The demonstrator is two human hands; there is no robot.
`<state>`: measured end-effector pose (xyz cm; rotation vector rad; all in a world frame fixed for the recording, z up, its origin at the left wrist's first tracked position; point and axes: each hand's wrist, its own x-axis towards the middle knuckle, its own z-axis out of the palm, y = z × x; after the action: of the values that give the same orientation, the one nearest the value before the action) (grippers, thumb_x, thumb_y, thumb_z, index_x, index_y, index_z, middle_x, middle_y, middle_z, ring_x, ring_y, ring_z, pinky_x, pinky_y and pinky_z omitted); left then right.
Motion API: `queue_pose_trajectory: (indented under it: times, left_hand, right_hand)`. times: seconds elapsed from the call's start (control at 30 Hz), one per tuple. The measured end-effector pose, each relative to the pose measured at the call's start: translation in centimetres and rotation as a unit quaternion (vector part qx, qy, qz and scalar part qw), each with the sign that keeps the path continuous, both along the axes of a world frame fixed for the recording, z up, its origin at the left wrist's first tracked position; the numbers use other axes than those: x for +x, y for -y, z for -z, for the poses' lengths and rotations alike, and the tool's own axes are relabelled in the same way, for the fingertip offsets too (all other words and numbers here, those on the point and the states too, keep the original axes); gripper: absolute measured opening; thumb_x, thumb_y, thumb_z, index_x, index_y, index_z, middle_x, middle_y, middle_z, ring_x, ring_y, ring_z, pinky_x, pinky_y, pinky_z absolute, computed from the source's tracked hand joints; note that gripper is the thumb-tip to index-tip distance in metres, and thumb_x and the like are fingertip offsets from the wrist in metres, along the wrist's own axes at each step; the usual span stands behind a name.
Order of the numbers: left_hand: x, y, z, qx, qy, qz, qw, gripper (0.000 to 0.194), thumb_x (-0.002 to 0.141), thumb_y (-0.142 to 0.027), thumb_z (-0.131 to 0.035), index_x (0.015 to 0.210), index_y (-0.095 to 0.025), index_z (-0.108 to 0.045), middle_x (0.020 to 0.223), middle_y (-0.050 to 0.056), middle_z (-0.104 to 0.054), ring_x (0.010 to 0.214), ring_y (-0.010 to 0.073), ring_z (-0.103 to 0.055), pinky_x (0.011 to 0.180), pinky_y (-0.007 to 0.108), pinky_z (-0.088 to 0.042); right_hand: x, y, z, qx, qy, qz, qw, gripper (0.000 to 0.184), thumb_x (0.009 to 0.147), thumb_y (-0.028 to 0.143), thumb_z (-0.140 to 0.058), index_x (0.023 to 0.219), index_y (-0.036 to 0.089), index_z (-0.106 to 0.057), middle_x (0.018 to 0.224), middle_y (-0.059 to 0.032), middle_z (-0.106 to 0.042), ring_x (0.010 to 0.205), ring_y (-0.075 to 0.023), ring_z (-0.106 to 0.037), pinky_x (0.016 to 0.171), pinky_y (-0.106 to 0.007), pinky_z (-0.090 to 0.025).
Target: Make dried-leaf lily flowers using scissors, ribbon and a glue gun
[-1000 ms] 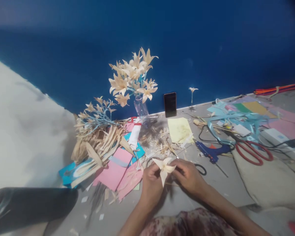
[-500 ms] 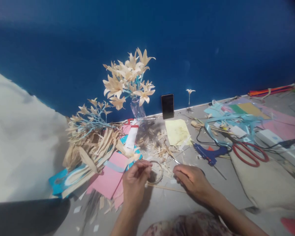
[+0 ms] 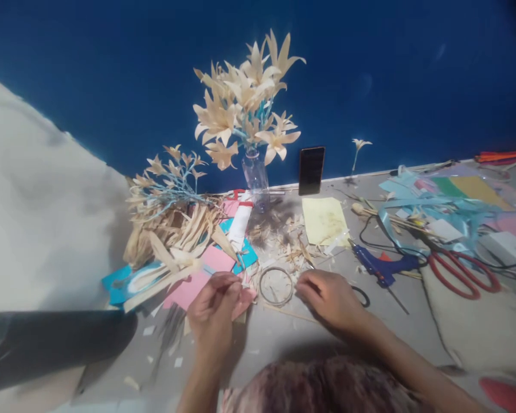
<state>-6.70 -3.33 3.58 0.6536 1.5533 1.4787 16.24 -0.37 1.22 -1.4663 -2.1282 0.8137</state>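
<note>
My left hand (image 3: 215,298) is closed in a pinch left of centre, above pink paper. A cream husk flower (image 3: 177,263) points left from its fingers on a light-blue stem that runs into the grip. My right hand (image 3: 327,295) rests low over the table, fingers curled and pressed together; what they hold, if anything, is hidden. Its fingertips are beside a thin ring-shaped roll (image 3: 263,292), which lies between the two hands. A black loop (image 3: 362,296), like a scissors handle, shows behind the right hand, and a metal tip pokes out ahead of it.
A clear bottle (image 3: 254,178) holds husk flowers at the back, near an upright phone (image 3: 312,171). Dried husks (image 3: 163,235) and a white tube (image 3: 239,226) lie left. At right are a blue glue gun (image 3: 380,267), red-handled scissors (image 3: 460,272) and blue ribbon (image 3: 468,223).
My left hand has moved left, away from the ring-shaped roll, and the flower has moved left with it. The right hand has barely shifted. The view has tilted down and left.
</note>
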Motion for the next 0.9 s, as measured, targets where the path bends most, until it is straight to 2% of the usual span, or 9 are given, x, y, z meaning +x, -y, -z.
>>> queue_pose_trajectory:
  times: [0.07,0.17,0.27,0.37,0.47,0.53,0.63,0.77,0.9]
  left_hand:
    - [0.1,-0.1,0.1,0.002,0.005,-0.001,1.0,0.027,0.066,-0.035,-0.083,0.08,-0.017,-0.069,0.088,0.004,-0.067,0.072,0.0182,-0.067,0.067,0.04,-0.065]
    - [0.3,-0.3,0.1,0.006,0.021,0.0,1.0,0.028,0.065,-0.035,-0.084,0.081,-0.017,-0.069,0.091,0.004,-0.067,0.071,0.0177,-0.067,0.066,0.04,-0.065]
    - [0.3,-0.6,-0.2,-0.008,0.035,0.006,0.999,0.03,0.065,-0.035,-0.084,0.083,-0.017,-0.068,0.09,0.004,-0.067,0.07,0.0183,-0.068,0.065,0.04,-0.065]
    - [-0.1,-1.1,-0.6,-0.023,0.036,0.002,0.999,0.031,0.064,-0.036,-0.084,0.083,-0.018,-0.068,0.088,0.003,-0.068,0.068,0.0189,-0.068,0.06,0.038,-0.064]
    - [-0.6,-1.5,-0.9,0.0,0.001,-0.014,1.0,0.028,0.064,-0.035,-0.083,0.079,-0.018,-0.068,0.082,0.001,-0.067,0.063,0.0156,-0.066,0.055,0.031,-0.062]
    - [-0.8,-1.6,-1.1,0.004,-0.018,-0.031,0.999,0.026,0.064,-0.034,-0.082,0.078,-0.018,-0.068,0.078,0.0,-0.066,0.06,0.0139,-0.065,0.054,0.027,-0.061]
    - [-0.7,-1.6,-1.6,-0.035,0.006,-0.051,0.998,0.03,0.063,-0.035,-0.083,0.082,-0.019,-0.067,0.075,-0.001,-0.066,0.061,0.0169,-0.067,0.054,0.031,-0.062]
    - [-0.1,-1.3,-2.1,-0.063,0.048,-0.021,0.997,0.039,0.06,-0.041,-0.085,0.085,-0.019,-0.066,0.07,0.0,-0.066,0.062,0.021,-0.069,0.059,0.039,-0.063]
    - [1.0,-1.3,-1.8,-0.016,0.032,0.044,0.998,0.032,0.063,-0.039,-0.084,0.08,-0.017,-0.068,0.061,0.0,-0.063,0.057,0.0182,-0.065,0.054,0.029,-0.058]
  right_hand:
    - [-1.7,-1.0,-0.7,0.003,0.08,-0.009,0.997,0.017,0.096,0.028,-0.055,0.089,0.02,-0.068,0.089,-0.0055,-0.074,0.081,-0.019,-0.067,0.068,-0.027,-0.038]
    - [-3.9,-2.3,-1.2,-0.001,0.209,-0.006,0.978,0.015,0.094,0.029,-0.06,0.092,0.018,-0.068,0.093,-0.0116,-0.074,0.083,-0.0232,-0.068,0.065,-0.029,-0.036]
    - [-4.8,-2.9,-0.8,0.002,0.246,-0.005,0.969,0.01,0.091,0.025,-0.062,0.093,0.017,-0.068,0.092,-0.0133,-0.074,0.082,-0.0249,-0.068,0.064,-0.029,-0.036]
    - [-4.2,-2.4,-0.7,0.028,0.2,-0.005,0.979,0.01,0.093,0.021,-0.058,0.093,0.018,-0.067,0.093,-0.0105,-0.072,0.081,-0.0222,-0.067,0.064,-0.028,-0.036]
    - [-3.0,-1.5,-1.2,0.051,0.103,-0.012,0.993,0.012,0.095,0.021,-0.054,0.092,0.02,-0.065,0.096,-0.0067,-0.07,0.085,-0.0192,-0.065,0.068,-0.027,-0.037]
    - [-2.5,-1.1,-1.5,0.029,0.05,-0.007,0.998,0.01,0.093,0.021,-0.055,0.09,0.021,-0.064,0.092,-0.0039,-0.071,0.081,-0.018,-0.064,0.067,-0.026,-0.037]
    - [-2.6,-0.8,-1.2,-0.02,0.037,-0.007,0.999,0.009,0.092,0.02,-0.057,0.086,0.021,-0.064,0.081,-0.0018,-0.071,0.072,-0.0173,-0.063,0.063,-0.026,-0.035]
    - [-3.1,-0.7,-0.4,-0.02,0.036,-0.044,0.998,0.006,0.09,0.021,-0.061,0.087,0.02,-0.067,0.085,-0.0035,-0.072,0.078,-0.0192,-0.064,0.067,-0.027,-0.035]
    - [-2.1,-0.9,-0.6,-0.015,-0.057,-0.008,0.998,0.008,0.09,0.025,-0.062,0.089,0.02,-0.068,0.087,-0.0027,-0.072,0.079,-0.0178,-0.063,0.071,-0.026,-0.039]
